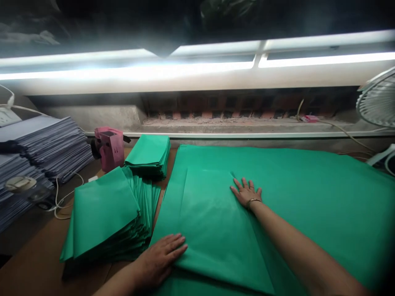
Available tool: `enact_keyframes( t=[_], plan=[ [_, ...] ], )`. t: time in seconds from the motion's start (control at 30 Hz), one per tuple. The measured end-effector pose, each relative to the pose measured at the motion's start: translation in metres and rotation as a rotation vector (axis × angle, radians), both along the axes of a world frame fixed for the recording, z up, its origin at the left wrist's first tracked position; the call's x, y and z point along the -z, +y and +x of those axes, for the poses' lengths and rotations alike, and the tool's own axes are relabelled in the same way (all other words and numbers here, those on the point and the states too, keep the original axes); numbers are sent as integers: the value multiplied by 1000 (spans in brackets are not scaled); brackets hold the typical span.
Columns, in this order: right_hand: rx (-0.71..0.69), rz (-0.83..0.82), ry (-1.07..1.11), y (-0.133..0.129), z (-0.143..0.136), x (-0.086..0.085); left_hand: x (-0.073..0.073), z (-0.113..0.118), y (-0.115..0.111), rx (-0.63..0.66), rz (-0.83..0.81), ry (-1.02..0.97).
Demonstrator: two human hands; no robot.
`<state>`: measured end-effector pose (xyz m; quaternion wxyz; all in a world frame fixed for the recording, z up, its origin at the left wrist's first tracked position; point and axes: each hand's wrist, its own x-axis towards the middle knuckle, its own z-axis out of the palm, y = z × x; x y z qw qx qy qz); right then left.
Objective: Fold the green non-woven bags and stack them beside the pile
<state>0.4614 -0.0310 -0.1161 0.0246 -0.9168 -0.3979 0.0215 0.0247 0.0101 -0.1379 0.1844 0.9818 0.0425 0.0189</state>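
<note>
Nothing is clasped in either bare hand: the left hand (162,257) lies flat, palm down, its fingertips on the near left corner of a folded panel of smooth green sheeting (212,222), while the right hand (247,192), a thin bracelet at its wrist, presses with spread fingers near the panel's far right corner. This panel lies on a wide green sheet of the same look (321,193), spread across the brown tabletop (33,263). Whether the two are one piece I cannot tell.

A short pucker shows just beyond the right fingertips; pressing down there could set a lasting crease. Uneven pressure between the hands might skew the panel, since such slick-looking material probably slides easily.

Just left of the left hand leans a thick, fanned stack of folded green sheets (105,209). Its layers are uneven, so a bump from the left forearm could send the top ones slipping.

Beyond it sits a smaller, squarer stack of green pieces (149,150), beside a pink boxy object with black parts (112,152). Farther left rise piles of grey-white sheets (55,144).

At the far right stands a white wire-guarded fan (381,98); if running, its draught could lift loose edges. Bright tube lights (191,70) run behind everything.
</note>
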Motion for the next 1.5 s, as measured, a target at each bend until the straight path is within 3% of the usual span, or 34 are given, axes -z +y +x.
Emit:
enact_keyframes(
  t=[0.07,0.13,0.2,0.27,0.33,0.43,0.5,0.6,0.67,0.73,0.8,0.87,1.0,1.1,1.17,1.27,1.5],
  plan=[
    [41,35,-4,36,24,-8,7,8,10,-23,4,-30],
    [69,65,-23,56,35,-12,15,22,24,-70,16,-89],
    [73,78,-40,61,35,-13,19,42,40,-134,32,-158],
    [25,79,-59,48,27,-10,21,61,56,-174,42,-211],
    [-69,71,-72,16,16,-1,21,73,67,-190,34,-256],
    [-368,162,-135,-66,-4,18,25,69,63,-208,-5,-339],
    [-624,272,-234,-131,-20,30,29,51,41,-202,-14,-394],
    [-821,301,-409,-209,-49,40,33,15,-9,-178,-23,-433],
    [-902,301,-453,-236,-67,43,33,-4,-38,-160,-18,-418],
    [-949,329,-414,-246,-78,45,30,-13,-54,-147,2,-390],
    [-921,370,-286,-246,-82,48,26,-10,-55,-149,-16,-375],
    [-817,417,-68,-243,-81,49,22,-1,-47,-181,-142,-357],
    [-538,481,259,-229,-79,41,9,23,-22,-471,-646,-228],
    [-219,379,393,-212,-88,23,-6,39,-8,-677,-864,-110],
    [-71,296,448,-199,-95,12,-15,47,-1,-796,-927,-38],
    [20,222,446,-186,-101,5,-24,58,6,-893,-966,45],
    [102,55,384,-178,-103,5,-19,63,12,-945,-876,105]
  ],
)
